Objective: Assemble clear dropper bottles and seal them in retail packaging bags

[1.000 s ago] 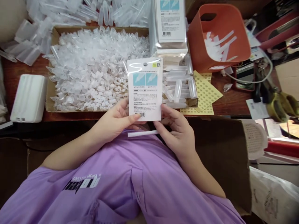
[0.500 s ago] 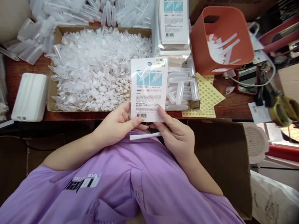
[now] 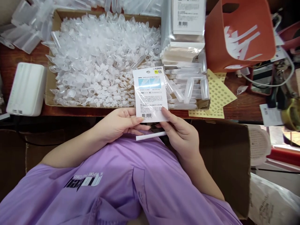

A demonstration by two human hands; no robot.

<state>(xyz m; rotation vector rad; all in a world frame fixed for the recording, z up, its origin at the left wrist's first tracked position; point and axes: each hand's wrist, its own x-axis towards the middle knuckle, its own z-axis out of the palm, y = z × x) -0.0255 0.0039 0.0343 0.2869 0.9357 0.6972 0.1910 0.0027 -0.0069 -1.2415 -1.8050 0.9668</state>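
Note:
Both hands hold a small clear packet with a white printed card (image 3: 150, 93) upright at the table's near edge. My left hand (image 3: 119, 123) pinches its lower left corner by the barcode. My right hand (image 3: 180, 132) grips the lower right corner with thumb on the front. A white paper strip (image 3: 151, 136) sticks out below the packet between the fingers of my right hand. Behind the packet lies a cardboard tray (image 3: 50, 93) heaped with clear plastic caps and tubes (image 3: 98, 59).
A stack of printed packets (image 3: 186, 18) and an orange bin (image 3: 239, 34) with white strips stand at the back right. Yellow dotted sheets (image 3: 220, 93), a white box (image 3: 25, 89) on the left, cables and scissors on the right, an open cardboard box (image 3: 225, 156) at my lap.
The view has shifted so the packet and hands sit slightly to the right and lower. The hands keep the same grip on the packet's bottom edge, with the strip still below.

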